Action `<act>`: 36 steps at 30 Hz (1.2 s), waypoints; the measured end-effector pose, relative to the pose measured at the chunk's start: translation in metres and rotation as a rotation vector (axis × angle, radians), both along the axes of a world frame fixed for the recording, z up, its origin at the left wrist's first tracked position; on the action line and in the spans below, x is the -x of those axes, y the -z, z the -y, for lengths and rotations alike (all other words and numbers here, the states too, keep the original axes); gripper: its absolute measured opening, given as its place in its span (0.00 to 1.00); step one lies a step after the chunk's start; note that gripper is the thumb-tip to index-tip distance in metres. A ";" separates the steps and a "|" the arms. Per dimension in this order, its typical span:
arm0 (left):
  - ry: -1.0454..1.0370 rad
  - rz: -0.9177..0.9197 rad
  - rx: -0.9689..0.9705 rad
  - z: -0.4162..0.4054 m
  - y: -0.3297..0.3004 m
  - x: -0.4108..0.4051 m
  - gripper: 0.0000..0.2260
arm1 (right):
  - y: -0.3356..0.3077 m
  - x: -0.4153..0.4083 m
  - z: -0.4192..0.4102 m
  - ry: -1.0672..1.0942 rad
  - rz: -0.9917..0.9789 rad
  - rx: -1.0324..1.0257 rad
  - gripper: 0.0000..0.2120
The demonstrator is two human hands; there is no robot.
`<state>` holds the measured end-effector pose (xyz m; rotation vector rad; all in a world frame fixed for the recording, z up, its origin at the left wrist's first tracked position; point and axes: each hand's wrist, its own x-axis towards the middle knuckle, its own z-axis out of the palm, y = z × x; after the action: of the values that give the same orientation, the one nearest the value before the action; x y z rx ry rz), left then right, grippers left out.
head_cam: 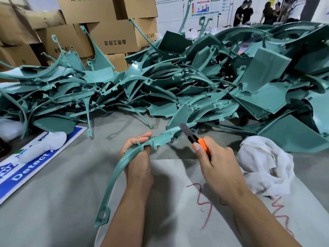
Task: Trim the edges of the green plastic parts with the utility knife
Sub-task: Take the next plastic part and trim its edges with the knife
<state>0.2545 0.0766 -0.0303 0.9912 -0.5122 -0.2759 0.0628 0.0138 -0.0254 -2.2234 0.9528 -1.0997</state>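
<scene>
**Blade against green part, both grips closed**

Left hand wrapped tight round a long curved green plastic part, fingers curled over its upper edge, thumb side hidden behind the strip. Part arcing from below and left of that grip, where a looped tab hangs just above the bench, up through the fist and on to the right, ending in a wider flange.

Right hand clamped on an orange utility knife, thumb pressed flat along the top of the handle, remaining fingers folded underneath. Dark blade extended up and left from that grip, tip touching the flange edge of the held part, just right of the left grip.

Beyond both grips, a large pile of green plastic parts heaped across the far bench. Right of the knife grip, a crumpled white cloth. Under the forearms, a pale sheet with red scribbles, not legible as words.

Left of the left grip, a blue and white sign lying flat, reading "Detect", rest cut off. Behind the pile, stacked cardboard boxes printed with Chinese characters, upside down from this angle. Far right, people standing at a wall poster, text too small to read.
</scene>
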 end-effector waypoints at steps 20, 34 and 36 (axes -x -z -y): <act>0.241 -0.239 0.171 0.000 -0.008 -0.006 0.18 | -0.013 0.007 0.002 -0.020 0.272 0.045 0.21; 0.327 -0.239 0.346 -0.011 -0.006 -0.032 0.23 | -0.009 0.015 0.016 0.003 0.150 0.019 0.21; 0.311 -0.194 0.329 -0.010 -0.009 -0.029 0.11 | -0.011 0.011 0.008 -0.088 0.189 0.051 0.20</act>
<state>0.2832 0.0864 -0.0217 0.5563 -0.5139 -0.5420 0.0517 0.0059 -0.0144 -2.1336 0.7493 -1.2796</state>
